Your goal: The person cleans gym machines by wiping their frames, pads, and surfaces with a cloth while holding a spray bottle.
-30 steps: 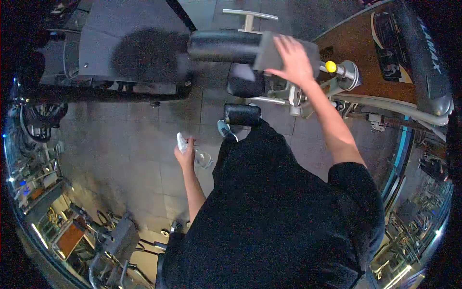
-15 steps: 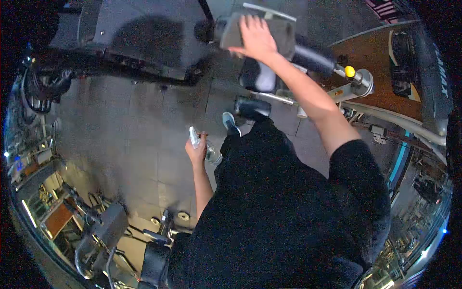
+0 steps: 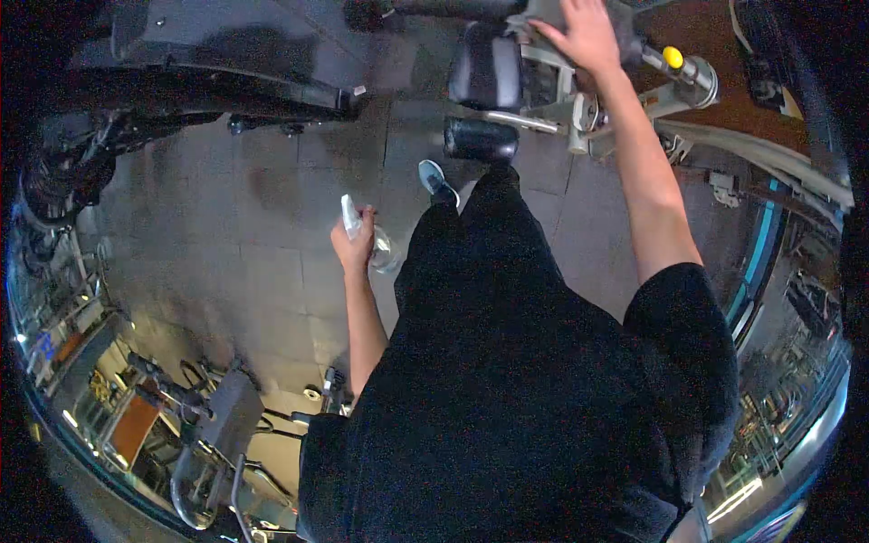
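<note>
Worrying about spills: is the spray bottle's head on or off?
On, apparently: white spray head and clear bottle show either side of the left hand, which hides the join.

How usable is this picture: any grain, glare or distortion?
Head view: grain over the black shirt; fisheye bending toward black corners; pale glare on the black pad beside the roller; right hand cut by the top edge.

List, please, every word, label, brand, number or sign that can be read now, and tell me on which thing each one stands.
No text can be read with certainty.
Dark placard on the brown panel at upper right: too dark and blurred to read.
Small pale patch at upper left: too small to tell whether it is a label.
Spray bottle: no readable writing.
</note>
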Tool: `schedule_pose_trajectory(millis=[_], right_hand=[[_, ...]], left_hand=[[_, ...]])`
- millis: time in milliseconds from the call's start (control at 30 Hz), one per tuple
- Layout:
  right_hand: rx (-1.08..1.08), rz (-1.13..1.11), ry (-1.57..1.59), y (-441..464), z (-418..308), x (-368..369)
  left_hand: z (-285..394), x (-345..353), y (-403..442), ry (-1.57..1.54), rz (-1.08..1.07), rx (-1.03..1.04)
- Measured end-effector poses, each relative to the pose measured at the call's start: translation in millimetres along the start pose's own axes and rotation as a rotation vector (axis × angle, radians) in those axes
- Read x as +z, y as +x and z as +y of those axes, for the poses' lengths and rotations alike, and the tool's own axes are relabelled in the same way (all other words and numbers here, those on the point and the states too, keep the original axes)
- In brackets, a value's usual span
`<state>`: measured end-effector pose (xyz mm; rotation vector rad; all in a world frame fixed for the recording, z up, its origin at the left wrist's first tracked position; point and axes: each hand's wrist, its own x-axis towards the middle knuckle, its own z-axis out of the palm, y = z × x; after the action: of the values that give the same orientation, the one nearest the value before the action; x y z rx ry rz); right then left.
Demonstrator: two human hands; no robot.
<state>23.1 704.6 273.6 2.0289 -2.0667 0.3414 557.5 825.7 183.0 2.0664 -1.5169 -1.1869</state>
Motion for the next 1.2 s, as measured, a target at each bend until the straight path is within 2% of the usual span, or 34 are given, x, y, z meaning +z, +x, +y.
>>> schedule_pose_trajectory(millis=[67, 100, 167, 200, 233, 300, 333, 367, 400, 433, 467, 500, 533, 600, 633, 733, 867, 1000, 1100, 1200], right_hand=[[-0.019, 0.140, 0.048, -35.8, 22.1, -1.0], [-0.014, 0.132, 0.046, -54.7, 24.7, 0.9], [0.507, 0.180, 0.634, -87.6, 19.0, -0.3], [0.600, 0.163, 0.805, -109.4, 13.8, -7.9], [0.774, 0.243, 0.971, -126.5, -4.0, -22.8], [1.084, 0.500, 1.353, -171.6, -33.4, -45.5], [1.197, 0.586, 1.679, -199.7, -40.9, -55.7], [1.248, 0.743, 1.677, -218.9, -58.0, -73.6], [1.187, 0.842, 1.630, -265.5, -47.1, -57.6], [0.876, 0.842, 1.790, -302.1, -57.1, -58.8], [1.021, 0.915, 1.402, -298.3, -79.0, -82.8], [0.987, 0.759, 1.290, -322.3, -70.0, -90.6], [1.008, 0.723, 1.248, -345.2, -69.2, -97.0], [1.085, 0.763, 1.276, -388.9, -78.7, -108.6], [1.124, 0.789, 1.294, -409.1, -84.8, -112.1], [1.233, 0.832, 1.307, -462.1, -106.7, -119.8], [1.320, 0.866, 1.330, -504.4, -131.2, -113.8], [1.381, 0.870, 1.388, -523.8, -151.7, -96.1], [1.404, 0.832, 1.446, -534.1, -160.5, -81.5], [1.408, 0.800, 1.512, -542.8, -166.5, -62.3]], left_hand=[[4.1, 4.1, 3.6, 0.055, -0.018, 0.062], [7.3, 7.5, 5.4, 0.105, -0.021, 0.124], [11.7, 23.7, 10.2, 0.106, -0.083, 0.140], [14.5, 32.2, 10.4, 0.106, -0.139, 0.158], [20.9, 38.8, 8.7, 0.124, -0.166, 0.239], [26.9, 61.6, 5.1, 0.097, -0.152, 0.380], [35.5, 70.6, -0.2, 0.041, -0.224, 0.291], [39.2, 83.6, -3.2, 0.060, -0.264, 0.291], [41.9, 96.8, -5.8, 0.081, -0.304, 0.289], [41.2, 110.6, -7.2, 0.085, -0.304, 0.283], [38.5, 125.3, -7.5, 0.084, -0.348, 0.318], [37.1, 138.5, -10.5, 0.083, -0.393, 0.356], [43.4, 148.6, -18.0, 0.135, -0.419, 0.288], [43.5, 175.7, -14.4, 0.237, -0.509, 0.283], [52.0, 181.7, -21.5, 0.260, -0.471, 0.260], [12.0, 236.2, 4.3, 0.252, -0.501, 0.299], [32.1, 245.7, 4.2, 0.384, -0.424, 0.278], [35.2, 244.4, 10.3, 0.327, -0.395, 0.280], [30.1, 239.3, 25.2, 0.379, -0.470, 0.116], [15.2, 229.1, 34.5, 0.412, -0.422, 0.187]])
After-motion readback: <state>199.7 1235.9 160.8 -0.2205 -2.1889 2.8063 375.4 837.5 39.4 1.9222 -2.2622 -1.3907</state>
